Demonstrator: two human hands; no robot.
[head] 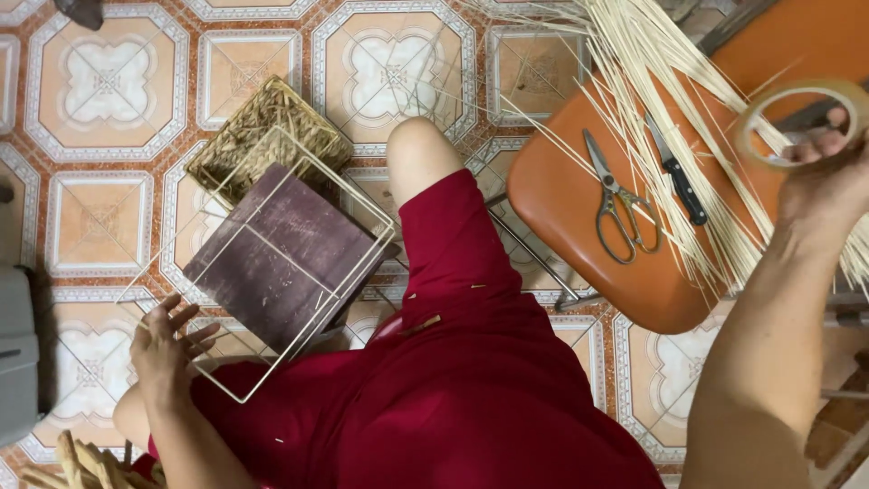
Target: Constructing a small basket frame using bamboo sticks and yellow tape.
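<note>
My left hand (167,349) grips the near edge of a white wire frame (299,172) that surrounds a dark purple-brown box (281,254) resting by my knee. My right hand (828,177) is raised at the far right, fingers closed on a roll of clear tape (751,122) held above an orange chair seat (561,195). On that seat lie a bundle of pale thin reeds (670,136), grey scissors (615,199) and a black-handled knife (679,181). I sit in red clothing (471,380).
A woven straw basket (267,122) stands on the patterned tile floor (104,91) behind the wire frame. A grey object (16,353) sits at the left edge. Braided straw (86,462) shows at bottom left.
</note>
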